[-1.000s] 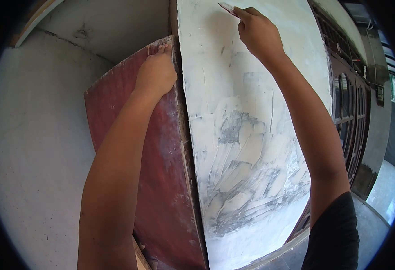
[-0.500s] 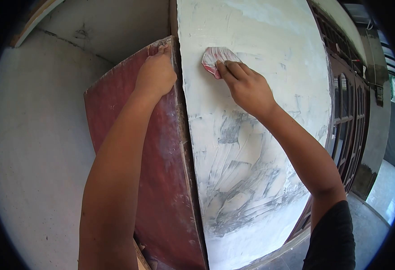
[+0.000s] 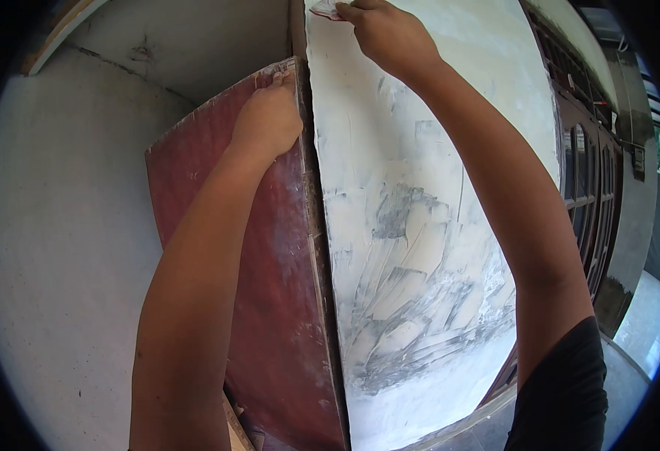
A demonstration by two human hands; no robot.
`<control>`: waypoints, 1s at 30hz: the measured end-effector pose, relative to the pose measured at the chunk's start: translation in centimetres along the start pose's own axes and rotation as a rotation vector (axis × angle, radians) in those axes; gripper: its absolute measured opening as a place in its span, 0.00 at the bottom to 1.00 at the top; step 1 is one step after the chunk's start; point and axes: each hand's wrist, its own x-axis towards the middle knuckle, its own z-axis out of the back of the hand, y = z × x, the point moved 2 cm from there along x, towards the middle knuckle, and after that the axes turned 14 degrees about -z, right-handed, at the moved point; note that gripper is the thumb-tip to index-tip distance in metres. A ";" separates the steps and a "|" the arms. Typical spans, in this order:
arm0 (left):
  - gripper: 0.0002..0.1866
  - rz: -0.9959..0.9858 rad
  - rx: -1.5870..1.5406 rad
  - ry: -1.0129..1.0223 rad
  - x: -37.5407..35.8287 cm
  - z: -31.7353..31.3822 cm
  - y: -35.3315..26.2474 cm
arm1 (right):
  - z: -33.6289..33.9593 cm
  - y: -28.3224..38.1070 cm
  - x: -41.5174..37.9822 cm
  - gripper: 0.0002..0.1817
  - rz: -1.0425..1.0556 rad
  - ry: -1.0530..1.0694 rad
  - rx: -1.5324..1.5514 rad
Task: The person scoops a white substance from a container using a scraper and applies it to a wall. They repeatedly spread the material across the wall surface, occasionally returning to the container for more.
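My right hand (image 3: 396,39) pinches a flat red putty spreader (image 3: 327,10) smeared with white, near the top edge of the view. The spreader lies against the upper left part of a white-coated panel (image 3: 375,143); part of it is cut off or hidden by my fingers. Grey patches and ridged streaks of white putty (image 3: 401,289) mark the panel's middle and lower part. My left hand (image 3: 268,119) is closed on the top corner of a dark red board (image 3: 270,248), its fingertips at the worn edge. The board stands left of the panel, behind a dark narrow gap.
A pale wall (image 3: 67,225) with a crack stands on the left. At right are brown-framed glass doors (image 3: 582,173) and a grey pillar (image 3: 631,188). Wood scraps (image 3: 238,425) lie at the board's foot, and grey floor (image 3: 480,428) shows below.
My right hand has moved up and slightly left over the panel with the spreader. My left hand keeps its place on the board's corner, and the view has shifted slightly.
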 end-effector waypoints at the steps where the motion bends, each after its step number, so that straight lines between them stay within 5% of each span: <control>1: 0.34 -0.006 -0.015 -0.029 0.0 0.0 0.1 | -1.1 0.2 -0.5 0.17 0.056 -0.010 -0.061; 5: 0.34 0.008 -0.037 -0.002 0.1 0.5 0.0 | -2.7 0.9 -5.4 0.24 0.222 0.040 -0.141; 13: 0.33 -0.025 0.016 -0.042 0.1 -0.4 0.5 | 1.2 0.2 -12.6 0.21 0.456 -0.059 -0.090; 21: 0.31 -0.008 -0.001 0.056 0.1 0.4 -0.1 | 2.2 -6.0 -3.5 0.18 -0.172 -0.103 -0.119; 30: 0.33 0.022 -0.004 0.148 0.2 1.4 -0.4 | -0.8 -2.5 -10.1 0.22 -0.098 0.019 -0.131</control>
